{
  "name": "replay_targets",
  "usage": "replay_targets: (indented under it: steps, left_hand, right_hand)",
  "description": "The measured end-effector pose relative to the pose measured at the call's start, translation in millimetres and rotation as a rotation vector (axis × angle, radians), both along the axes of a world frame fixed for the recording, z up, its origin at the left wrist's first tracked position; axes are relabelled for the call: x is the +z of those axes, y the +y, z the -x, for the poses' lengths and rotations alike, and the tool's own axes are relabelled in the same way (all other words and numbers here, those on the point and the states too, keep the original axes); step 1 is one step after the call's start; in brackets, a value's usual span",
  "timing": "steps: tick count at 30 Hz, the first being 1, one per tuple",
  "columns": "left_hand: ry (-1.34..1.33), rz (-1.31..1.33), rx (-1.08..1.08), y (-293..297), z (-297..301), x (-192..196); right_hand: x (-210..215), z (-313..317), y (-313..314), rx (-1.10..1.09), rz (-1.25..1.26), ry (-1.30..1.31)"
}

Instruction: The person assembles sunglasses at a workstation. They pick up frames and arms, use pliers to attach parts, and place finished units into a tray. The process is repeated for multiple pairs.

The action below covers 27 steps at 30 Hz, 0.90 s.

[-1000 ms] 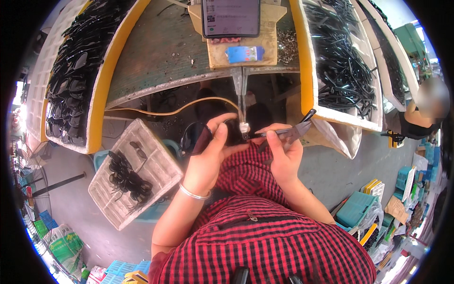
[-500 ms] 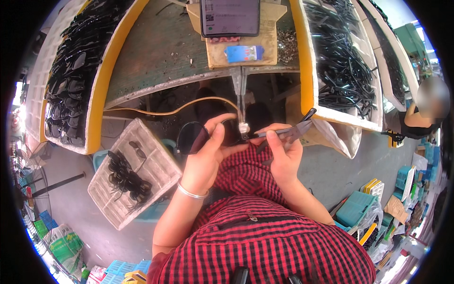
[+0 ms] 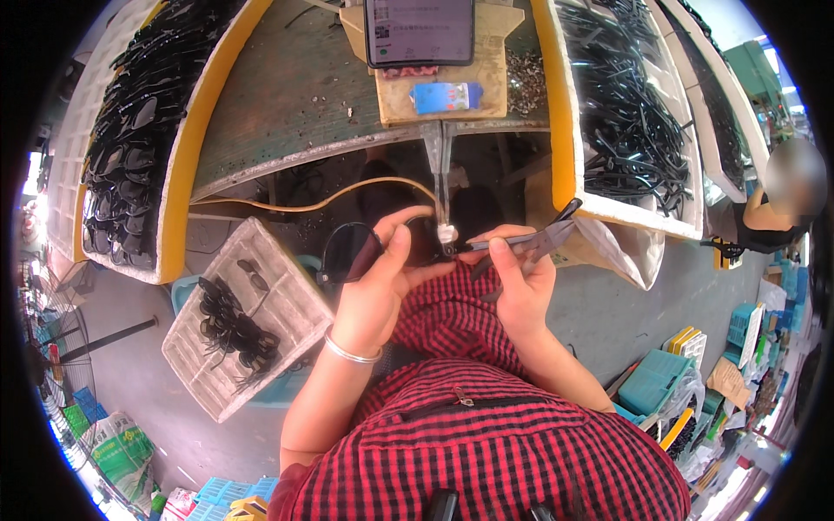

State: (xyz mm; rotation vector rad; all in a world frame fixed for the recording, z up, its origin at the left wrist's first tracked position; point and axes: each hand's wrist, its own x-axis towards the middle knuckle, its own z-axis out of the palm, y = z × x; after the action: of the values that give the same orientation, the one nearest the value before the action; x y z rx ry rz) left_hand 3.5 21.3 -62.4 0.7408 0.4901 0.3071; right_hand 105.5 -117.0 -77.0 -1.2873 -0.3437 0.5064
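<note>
My left hand [image 3: 375,291] is closed round a sunglasses front [image 3: 349,252] with dark lenses. One lens sticks out to the left of the hand; the other is partly hidden behind my fingers. The front's right end meets the pale tip of a narrow metal fixture [image 3: 441,165] that juts from the bench edge. My right hand [image 3: 524,295] pinches several dark temple arms [image 3: 549,236], which fan out past the fingers. One slim temple arm reaches the front's hinge end at the fixture tip; whether they are joined is too small to tell.
Left on the bench [image 3: 287,104], a yellow-edged tray [image 3: 187,148] holds sunglasses fronts; right, another [image 3: 566,130] holds black temple arms. A phone [image 3: 420,35] stands above a blue packet [image 3: 446,97]. Lower left, a grey-white crate [image 3: 208,378] holds finished-looking sunglasses. A person [image 3: 764,217] sits far right.
Both hands keep nearly the same grip and place at the fixture tip. The whole view has shifted very slightly.
</note>
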Motion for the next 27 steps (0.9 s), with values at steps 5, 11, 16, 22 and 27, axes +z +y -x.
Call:
replay_targets:
  steps: [5,11,16,22,27]
  left_hand:
    - [-0.009,0.009,-0.002,0.1,0.7,0.0]
    - [-0.017,0.031,-0.011,0.4,1.4,-3.1]
    - [0.014,-0.008,0.009,-0.4,-1.3,-5.1]
    - [0.009,0.044,-0.030,-0.8,2.9,-11.0]
    - [0.046,0.070,-0.074,-3.3,8.3,-25.6]
  right_hand:
    - [0.0,0.9,-0.4,-0.001,-0.002,0.015]
    - [-1.1,1.5,-1.2,0.003,-0.006,0.012]
    - [-2.2,1.0,-1.3,-0.011,0.017,0.038]
    - [-3.0,4.3,-4.9,-0.004,0.036,0.016]
    - [-14.6,5.3,-12.4,-0.010,0.106,0.042]
